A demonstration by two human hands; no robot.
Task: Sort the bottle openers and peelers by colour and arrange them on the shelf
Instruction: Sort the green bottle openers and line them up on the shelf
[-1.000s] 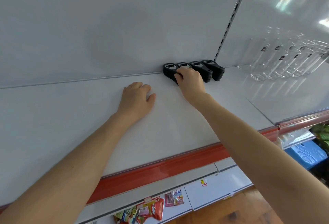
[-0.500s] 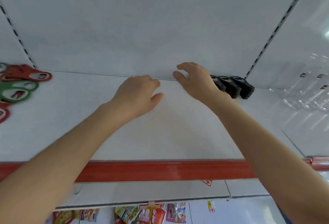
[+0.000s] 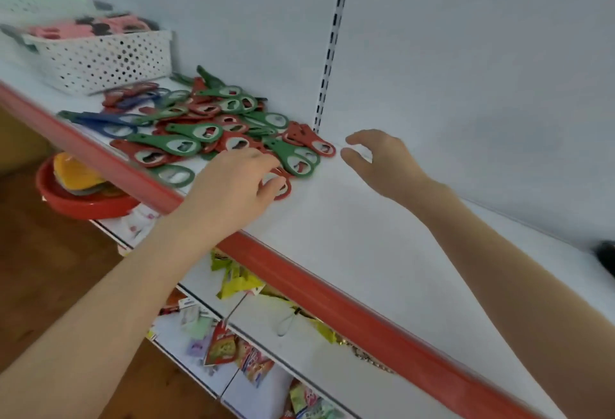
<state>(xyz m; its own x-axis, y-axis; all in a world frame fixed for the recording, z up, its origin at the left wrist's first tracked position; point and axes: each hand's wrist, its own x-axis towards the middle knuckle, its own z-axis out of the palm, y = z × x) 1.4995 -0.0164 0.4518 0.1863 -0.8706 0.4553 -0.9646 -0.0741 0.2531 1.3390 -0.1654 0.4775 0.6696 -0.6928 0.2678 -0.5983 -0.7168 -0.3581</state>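
**Position of task items.** A mixed pile of bottle openers (image 3: 206, 125), red, green and a few blue, is lying unsorted on the left part of the shelf (image 3: 349, 235), with some sitting close to its red edge strip (image 3: 332, 295). No peelers are showing clearly in the pile.

**Hands.** The left hand (image 3: 238, 185) is resting with its fingers laid over a red bottle opener (image 3: 283, 190) at the near right edge of the pile. Whether it is pinching that opener or only pressing on it cannot be told. The right hand (image 3: 382, 160) is hovering just right of the pile with its fingers loosely spread, holding nothing.

**Risks, as judged.**
- The openers are overlapping, so drawing one out is likely to drag its neighbours along.
- Those beside the edge strip are sitting where a nudge could send them over onto the packets (image 3: 233, 280) on the lower shelf.
- A green bottle opener (image 3: 299, 160) is lying directly against the red one and could get carried into the wrong colour group.

**Containers.**
- A white perforated basket (image 3: 100, 59) is standing at the far left of the shelf, holding pink and dark items too blurred to identify.
- A red basin (image 3: 86, 205) is sitting on the level below, holding something yellow-orange.
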